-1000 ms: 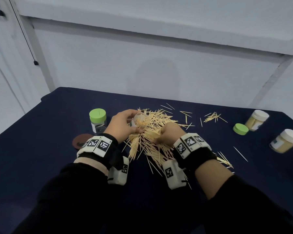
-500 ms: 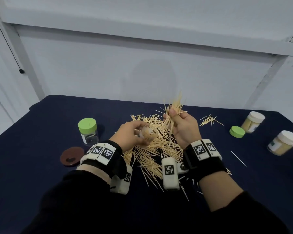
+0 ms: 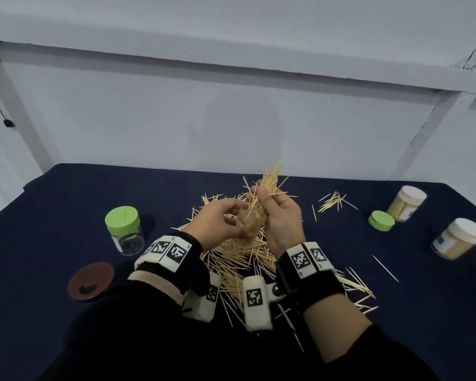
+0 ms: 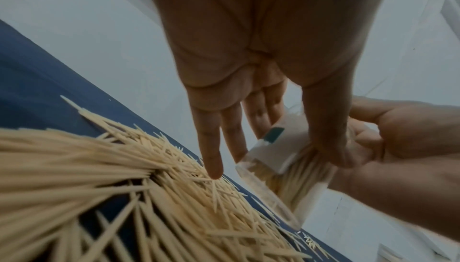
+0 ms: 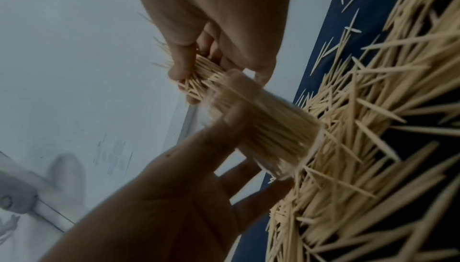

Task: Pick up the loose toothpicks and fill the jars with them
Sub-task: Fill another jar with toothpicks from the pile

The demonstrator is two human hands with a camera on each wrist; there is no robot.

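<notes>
My left hand [image 3: 241, 220] holds a small clear jar [image 5: 263, 128], tilted and packed with toothpicks, its white label [image 4: 271, 154] facing the left wrist camera. My right hand [image 3: 271, 206] grips a bundle of toothpicks [image 3: 268, 182] upright, with its lower ends inside the jar's mouth. In the right wrist view the bundle [image 5: 199, 75] meets the jar's rim, and the left thumb [image 5: 224, 128] lies along the jar's side. Both hands hover just above the big loose pile of toothpicks [image 3: 239, 259] on the dark blue tablecloth [image 3: 66, 202].
A clear jar with a green lid [image 3: 124, 232] stands at the left, a brown lid [image 3: 90, 281] nearer me. At the right lie a small cluster of toothpicks [image 3: 334, 200], a loose green lid [image 3: 381, 220] and two white-lidded jars [image 3: 406, 203] [image 3: 459, 240].
My right hand rose off the pile with a gripped bundle and brought it to the jar's mouth. My left hand lifted the jar slightly toward it.
</notes>
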